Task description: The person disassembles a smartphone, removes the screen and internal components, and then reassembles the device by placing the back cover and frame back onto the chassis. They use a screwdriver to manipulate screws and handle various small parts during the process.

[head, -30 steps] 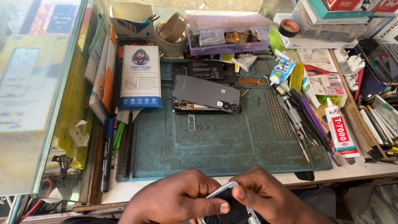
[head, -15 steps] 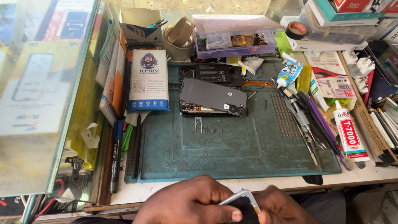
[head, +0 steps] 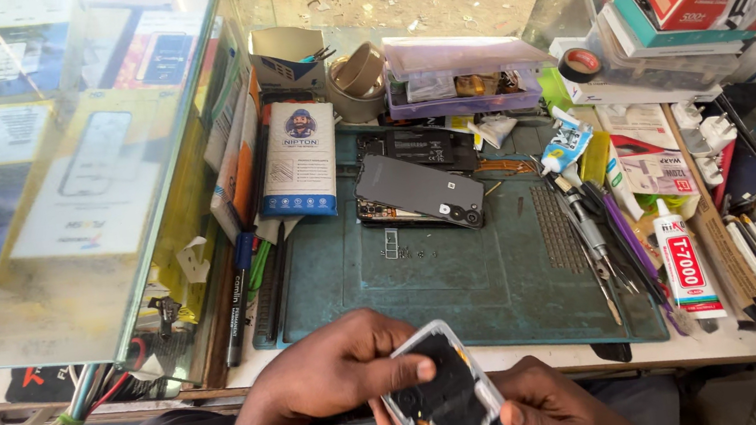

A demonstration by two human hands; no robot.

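Both hands, left and right, gripping frame | back cover off (on mat) | reassembly pending

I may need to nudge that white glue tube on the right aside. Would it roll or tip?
The white glue tube lies flat beside the green mat, so tipping seems unlikely. Its body looks flattened, so it would probably slide rather than roll. It looks soft, so it may dent if squeezed.
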